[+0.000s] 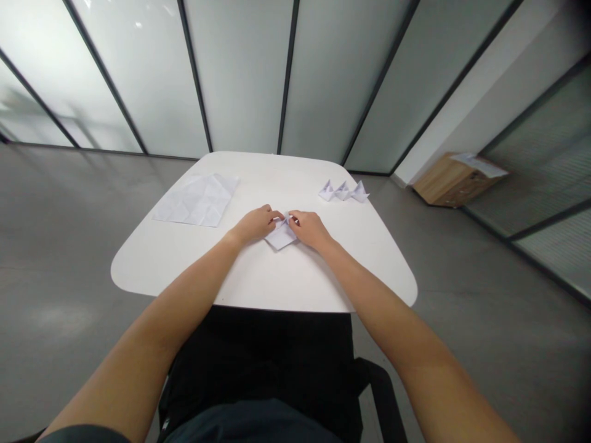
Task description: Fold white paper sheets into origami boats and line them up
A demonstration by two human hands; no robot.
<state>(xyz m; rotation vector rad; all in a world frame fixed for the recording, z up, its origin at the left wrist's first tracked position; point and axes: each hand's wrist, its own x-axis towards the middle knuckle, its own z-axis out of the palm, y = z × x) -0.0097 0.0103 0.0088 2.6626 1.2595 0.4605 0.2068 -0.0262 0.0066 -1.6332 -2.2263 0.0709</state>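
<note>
A small folded white paper [281, 237] lies on the table between my two hands, one corner pointing toward me. My left hand [258, 223] is at its left side, its fingers bent and closed on the far part of the sheet. From the right, my right hand [308, 226] pinches the same far part, where a raised fold shows between the fingertips. The fingers cover some of the folds there.
The white table [272, 283] has rounded corners. Creased white sheets [196, 200] lie at its left. Three folded paper boats [343, 191] stand in a row at the far right. A cardboard box [457, 179] sits on the floor beyond, near frosted glass panels [240, 74].
</note>
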